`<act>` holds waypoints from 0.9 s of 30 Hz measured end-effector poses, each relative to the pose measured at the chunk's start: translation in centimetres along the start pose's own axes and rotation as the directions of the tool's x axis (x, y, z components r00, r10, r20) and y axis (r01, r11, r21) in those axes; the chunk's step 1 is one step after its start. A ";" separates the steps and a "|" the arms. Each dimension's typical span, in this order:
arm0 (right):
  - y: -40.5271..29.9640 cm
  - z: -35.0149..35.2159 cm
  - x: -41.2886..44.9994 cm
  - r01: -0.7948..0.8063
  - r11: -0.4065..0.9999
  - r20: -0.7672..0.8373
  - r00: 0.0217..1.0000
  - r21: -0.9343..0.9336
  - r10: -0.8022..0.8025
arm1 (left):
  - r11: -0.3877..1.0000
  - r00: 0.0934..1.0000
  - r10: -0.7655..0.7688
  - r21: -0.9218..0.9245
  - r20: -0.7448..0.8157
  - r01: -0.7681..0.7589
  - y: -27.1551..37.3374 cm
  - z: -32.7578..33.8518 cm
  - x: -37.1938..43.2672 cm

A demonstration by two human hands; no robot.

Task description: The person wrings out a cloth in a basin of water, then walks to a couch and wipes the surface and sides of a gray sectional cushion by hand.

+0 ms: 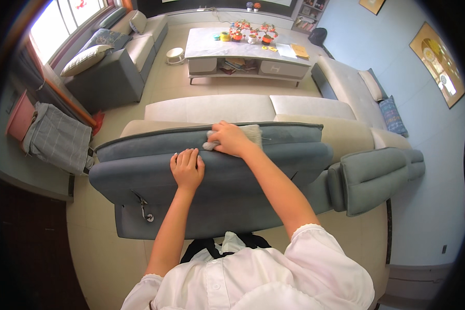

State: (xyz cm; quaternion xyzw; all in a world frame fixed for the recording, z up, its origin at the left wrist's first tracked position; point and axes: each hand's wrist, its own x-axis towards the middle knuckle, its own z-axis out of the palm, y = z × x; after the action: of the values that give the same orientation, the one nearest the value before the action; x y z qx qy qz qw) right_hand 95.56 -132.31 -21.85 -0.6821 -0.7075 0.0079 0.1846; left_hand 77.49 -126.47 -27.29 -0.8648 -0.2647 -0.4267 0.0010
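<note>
Across the middle stands a blue-grey sofa headrest, its dark piped edge along the top, above the rounded sofa back. My right hand grips a beige-grey cloth against the headrest. Part of the cloth bunches out past my fingertips on the left, and a loose flap lies on the right. Lower and to the left, my left hand rests palm down on the rounded sofa back, holding nothing. A metal bracket shows on the rear of the sofa back below it.
Behind the headrest run beige seat cushions. A marble-look coffee table bears potted ornaments and papers. Another grey headrest sticks out at right. At left are a cloth-covered object and a pink basin.
</note>
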 end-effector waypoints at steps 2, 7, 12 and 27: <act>-0.4 0.0 0.4 0.019 0.999 0.017 1.000 0.035 -0.020 | 1.000 1.000 0.011 -0.003 0.016 -0.011 -0.1 0.0 0.1; 2.6 -2.3 -2.9 0.064 0.997 0.059 0.996 -0.042 -0.062 | 1.000 1.000 0.018 0.014 0.014 -0.018 -0.4 -0.3 0.0; 7.9 -6.2 -10.6 -0.149 0.983 -0.044 0.988 -0.103 0.145 | 1.000 1.000 0.006 0.007 0.013 -0.006 0.0 -0.2 0.1; 1.2 0.2 -2.0 0.053 0.989 -0.126 0.989 -0.136 -0.071 | 1.000 1.000 -0.005 0.031 0.031 0.004 -0.1 -0.1 -0.2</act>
State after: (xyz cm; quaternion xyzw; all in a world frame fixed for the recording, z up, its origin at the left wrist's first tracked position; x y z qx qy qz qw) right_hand 96.66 -134.14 -22.84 -0.6696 -0.7137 -0.0896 0.1850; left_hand 77.25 -126.50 -27.36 -0.8704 -0.2733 -0.4093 0.0091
